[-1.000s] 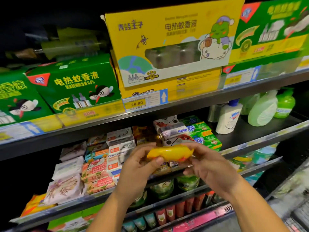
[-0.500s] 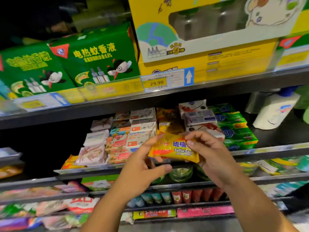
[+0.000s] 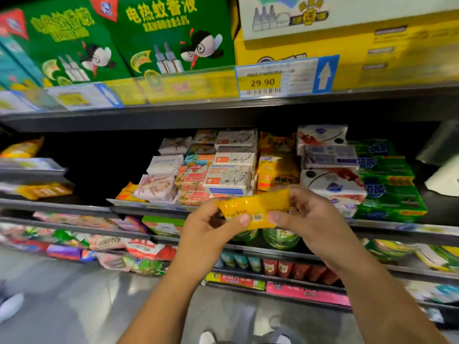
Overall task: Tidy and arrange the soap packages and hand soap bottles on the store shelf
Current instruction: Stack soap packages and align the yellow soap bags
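Yellow soap package (image 3: 253,207) is off the shelf (image 3: 62,203), held just out front of its lip, between both hands.

Left hand (image 3: 208,229): thumb flat on the front face beside the barcode, fingers curled behind the left end, pinching it.

Wrap looks like glossy film over a solid bar. My guess: light, stiff through the middle, slick on the faces, loose at the crimped ends. The ends will crumple, so don't grip there. Take it thumb-on-face with fingers behind, or by the long edges. Not fragile, but the film could scuff or tear if dragged over the lip.

Between goat soap boxes (image 3: 231,180) and white-red packs (image 3: 330,180) sits a matching yellow stack (image 3: 277,175), right behind the held pack. Likely its home slot.

Right hand (image 3: 310,219): thumb on the front, fingers wrapped over the top right end, also gripping.

Green packs (image 3: 390,184) are further right. White bottle (image 3: 444,180) is cropped at the frame edge, can't tell its type.
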Available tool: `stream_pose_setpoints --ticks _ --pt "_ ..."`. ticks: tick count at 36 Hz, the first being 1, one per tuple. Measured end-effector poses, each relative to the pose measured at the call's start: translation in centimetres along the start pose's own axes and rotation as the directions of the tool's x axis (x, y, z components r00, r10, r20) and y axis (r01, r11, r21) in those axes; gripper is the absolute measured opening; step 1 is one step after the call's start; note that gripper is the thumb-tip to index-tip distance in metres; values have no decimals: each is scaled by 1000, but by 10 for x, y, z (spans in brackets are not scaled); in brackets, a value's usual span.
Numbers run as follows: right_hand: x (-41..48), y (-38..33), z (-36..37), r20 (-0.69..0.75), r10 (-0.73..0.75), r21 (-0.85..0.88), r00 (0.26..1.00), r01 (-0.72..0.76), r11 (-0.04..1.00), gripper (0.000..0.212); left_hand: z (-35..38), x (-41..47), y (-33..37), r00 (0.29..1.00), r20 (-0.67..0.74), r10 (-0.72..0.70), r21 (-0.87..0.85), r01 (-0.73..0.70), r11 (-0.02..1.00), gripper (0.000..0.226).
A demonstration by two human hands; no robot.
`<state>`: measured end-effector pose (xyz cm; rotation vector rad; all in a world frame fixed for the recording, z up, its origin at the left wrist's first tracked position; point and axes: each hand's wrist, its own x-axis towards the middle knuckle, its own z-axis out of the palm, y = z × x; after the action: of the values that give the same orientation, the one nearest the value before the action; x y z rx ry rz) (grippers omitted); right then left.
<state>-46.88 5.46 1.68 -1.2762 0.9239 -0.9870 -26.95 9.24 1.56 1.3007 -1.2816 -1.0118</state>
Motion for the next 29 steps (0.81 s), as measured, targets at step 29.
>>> stream_pose_setpoints --ticks 29 --pt "-33 8 -29 -53 41 -121 998 -48 992 51 31 0 20 995 77 71 -11 -70 997 48"
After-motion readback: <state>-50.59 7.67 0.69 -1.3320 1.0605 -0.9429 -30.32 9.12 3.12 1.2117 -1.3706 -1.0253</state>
